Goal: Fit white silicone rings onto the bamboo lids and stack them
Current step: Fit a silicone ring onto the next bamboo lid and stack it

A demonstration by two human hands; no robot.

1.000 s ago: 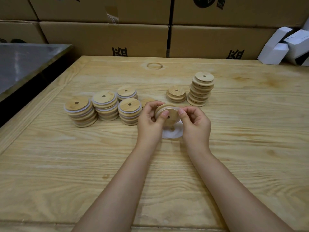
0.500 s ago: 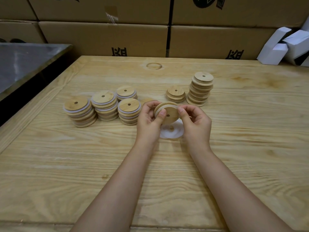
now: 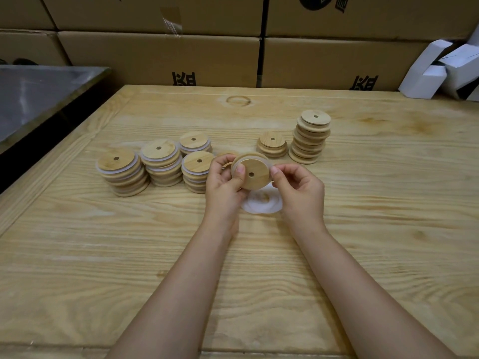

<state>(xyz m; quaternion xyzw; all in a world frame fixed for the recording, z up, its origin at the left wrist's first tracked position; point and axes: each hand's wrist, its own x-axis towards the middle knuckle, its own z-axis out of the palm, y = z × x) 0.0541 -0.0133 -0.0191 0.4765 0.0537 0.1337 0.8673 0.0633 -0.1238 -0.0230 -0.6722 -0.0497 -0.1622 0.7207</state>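
Counter at far left, split from table edge by a dark gap. Found four ringed piles left of centre, nearest just beside left hand. Gripped lid at centre, raised over loose rings: left thumb and fingers curled on its left rim, right hand pinching its right rim. Found two bare piles behind, apart. Saw open table nearer and rightward; boxes past far right corner.
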